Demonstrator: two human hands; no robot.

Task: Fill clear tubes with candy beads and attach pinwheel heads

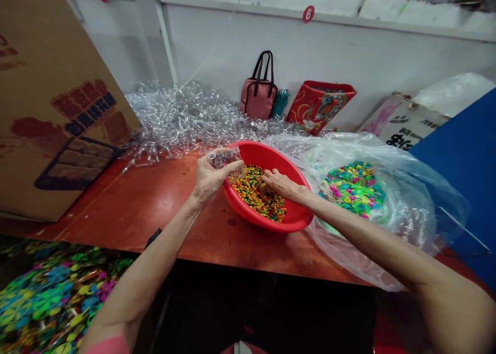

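Observation:
My left hand point(212, 175) is closed around a bunch of clear plastic tubes point(219, 158), held over the left rim of a red bowl point(296, 215). Small round balls point(253, 188) in yellow, orange, green and dark colours lie in the bowl. Over these balls, inside the bowl, is my right hand point(282, 183), its fingers curled together and pointing left. What its fingertips hold is too small to make out.
A heap of clear tubes point(186, 117) lies along the wall. Right of the bowl, a plastic bag point(411, 209) holds colourful plastic pieces point(356, 188). A cardboard box point(46, 101) stands left. Behind are a pink bag point(259, 98) and a red bag point(320, 106). Packed colourful pieces point(50, 297) fill the lower left.

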